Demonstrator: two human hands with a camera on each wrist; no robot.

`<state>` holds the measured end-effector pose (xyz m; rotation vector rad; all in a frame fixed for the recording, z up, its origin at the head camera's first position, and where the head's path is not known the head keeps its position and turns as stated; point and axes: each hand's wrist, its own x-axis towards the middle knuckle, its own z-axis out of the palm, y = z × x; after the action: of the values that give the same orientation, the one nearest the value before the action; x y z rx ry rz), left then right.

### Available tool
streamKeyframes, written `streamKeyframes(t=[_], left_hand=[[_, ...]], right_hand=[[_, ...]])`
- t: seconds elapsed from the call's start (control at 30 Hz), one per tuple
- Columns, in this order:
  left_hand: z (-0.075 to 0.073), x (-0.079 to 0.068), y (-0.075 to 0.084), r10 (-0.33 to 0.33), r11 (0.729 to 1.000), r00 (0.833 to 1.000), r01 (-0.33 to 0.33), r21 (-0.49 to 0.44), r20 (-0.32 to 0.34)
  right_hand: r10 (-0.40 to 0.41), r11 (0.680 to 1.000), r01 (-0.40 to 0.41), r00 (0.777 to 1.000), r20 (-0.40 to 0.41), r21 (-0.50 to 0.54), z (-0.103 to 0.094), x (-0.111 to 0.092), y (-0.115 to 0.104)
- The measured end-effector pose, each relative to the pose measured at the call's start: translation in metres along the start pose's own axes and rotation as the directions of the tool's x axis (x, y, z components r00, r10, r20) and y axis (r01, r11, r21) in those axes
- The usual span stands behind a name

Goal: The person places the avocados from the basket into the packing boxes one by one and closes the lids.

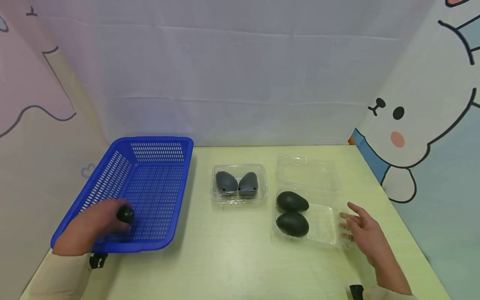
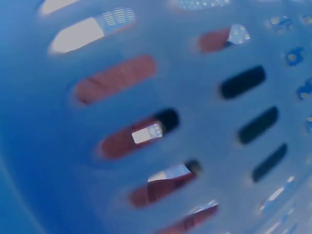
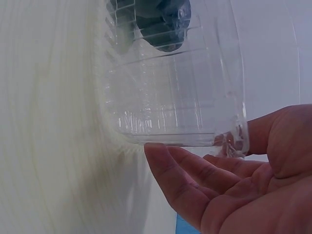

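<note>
My left hand (image 1: 104, 217) reaches down into the near left part of a blue plastic basket (image 1: 181, 200) and holds a dark green avocado (image 1: 125, 213). Through the basket's slots, the left wrist view shows parts of the hand and dark patches of avocado (image 2: 258, 125). On the right, a clear plastic clamshell box (image 1: 326, 225) lies with its lid back; two dark avocados (image 1: 292, 202) sit in its left half. My right hand (image 1: 365, 233) is beside its right wall. In the right wrist view, extended fingers (image 3: 180, 187) touch that wall from outside.
Between basket and open box stands a closed clear box (image 1: 239, 199) with two dark avocado-shaped pieces (image 1: 226, 182) inside. All stand on a pale yellow table (image 1: 232, 266). A white cloth (image 1: 243, 83) hangs behind, with cartoon-printed cloth (image 1: 442, 125) on the right.
</note>
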<state>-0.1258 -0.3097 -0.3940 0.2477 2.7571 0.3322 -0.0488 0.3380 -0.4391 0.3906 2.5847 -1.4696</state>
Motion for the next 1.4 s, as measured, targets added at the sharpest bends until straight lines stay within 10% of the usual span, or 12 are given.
streamKeyframes(t=[0.43, 1.4], left_hand=[[-0.019, -0.001, 0.019, 0.011, 1.000, 0.996, -0.008, 0.025, -0.090], [0.009, -0.003, 0.010, 0.081, 0.996, 0.981, -0.075, 0.044, -0.174]], right_hand=[[-0.015, 1.000, 0.015, 1.000, 0.002, 0.006, 0.000, -0.002, 0.000], [0.023, 1.000, -0.023, 1.000, 0.001, 0.001, 0.000, -0.002, -0.003]])
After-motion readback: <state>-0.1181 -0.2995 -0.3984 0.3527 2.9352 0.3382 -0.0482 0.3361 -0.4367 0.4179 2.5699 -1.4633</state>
